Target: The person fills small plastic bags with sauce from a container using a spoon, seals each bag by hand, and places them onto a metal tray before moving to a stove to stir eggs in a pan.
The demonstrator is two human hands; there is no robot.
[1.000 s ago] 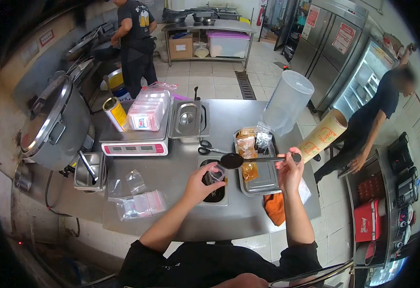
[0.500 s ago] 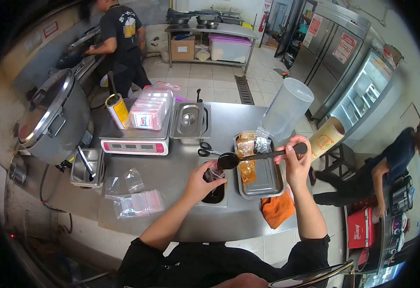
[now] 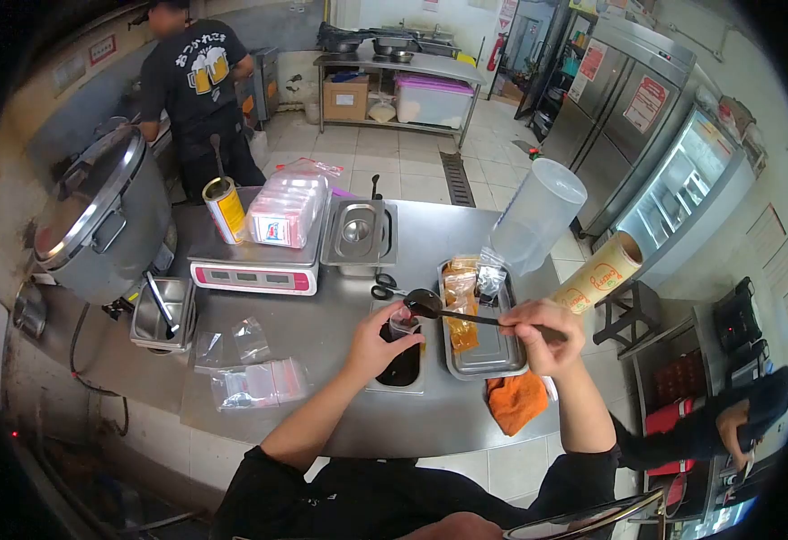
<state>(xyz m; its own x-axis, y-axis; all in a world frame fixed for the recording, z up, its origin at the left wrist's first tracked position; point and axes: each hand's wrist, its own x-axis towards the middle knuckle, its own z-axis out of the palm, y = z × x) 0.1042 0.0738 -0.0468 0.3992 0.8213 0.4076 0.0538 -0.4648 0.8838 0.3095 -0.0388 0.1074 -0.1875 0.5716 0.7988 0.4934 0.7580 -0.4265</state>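
My left hand [image 3: 378, 345] is closed around a small clear plastic bag [image 3: 404, 322], keeping its mouth up above a metal container of dark sauce [image 3: 403, 371]. A black ladle [image 3: 475, 318] is in my right hand [image 3: 547, 337], gripped by the handle. The ladle's bowl sits at the bag's mouth, tilted towards it; what is inside the bowl is hard to make out. Right of the container is a metal tray [image 3: 493, 360] with filled bags of amber sauce [image 3: 461, 306] and a bag with dark contents [image 3: 489, 277]. Scissors [image 3: 383, 288] lie behind the container.
Empty bags [image 3: 259, 382] lie at left. Behind stand a scale [image 3: 254, 277] with a bag pack [image 3: 288, 211] and a yellow can [image 3: 224, 211], and a lidded steel pan [image 3: 356, 229]. An orange cloth [image 3: 516, 400] is at the front edge. Two other people are nearby.
My right hand has lowered with the ladle's handle, and the bowl has tilted more over the bag. My left hand stays nearly in place. Both other people have shifted.
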